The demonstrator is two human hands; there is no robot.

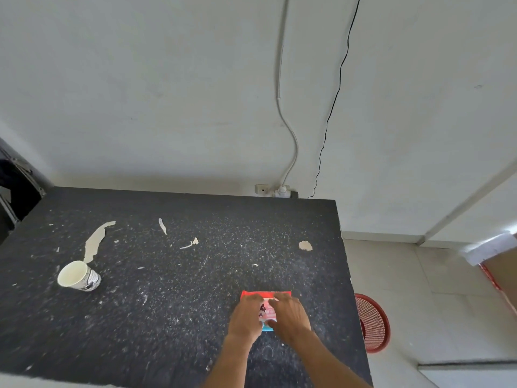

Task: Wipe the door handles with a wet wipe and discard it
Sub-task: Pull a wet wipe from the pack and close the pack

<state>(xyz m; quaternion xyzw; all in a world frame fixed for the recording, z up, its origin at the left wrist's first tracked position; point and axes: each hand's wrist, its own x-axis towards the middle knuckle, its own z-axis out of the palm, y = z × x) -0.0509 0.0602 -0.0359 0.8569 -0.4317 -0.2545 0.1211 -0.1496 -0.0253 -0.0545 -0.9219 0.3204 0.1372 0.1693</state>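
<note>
A red, white and blue soft plastic pack of wet wipes (267, 310) is lying flat on the black speckled stone bench (173, 289), near its right edge and toward the near side. Both hands are resting on top of the pack. The left hand (246, 317) is lying palm down over the pack's left part with its fingers stretched forward and loosely spread, pressing rather than gripping. The right hand (289, 315) is covering the pack's right part, fingers bent a little toward the middle of the label; whether its fingertips are pinching anything there cannot be told. Only the pack's red far edge, part of the printed middle and a blue near corner are showing between the hands. Well apart, on the left of the bench, a white paper cup with dark print (79, 276) is lying tipped on its side, mouth facing the camera. Pale flakes of peeled paint (95, 242) are lying scattered across the bench. On the tiled floor just beside the bench's right edge, a red plastic mesh basket (373, 323) is standing.
</note>
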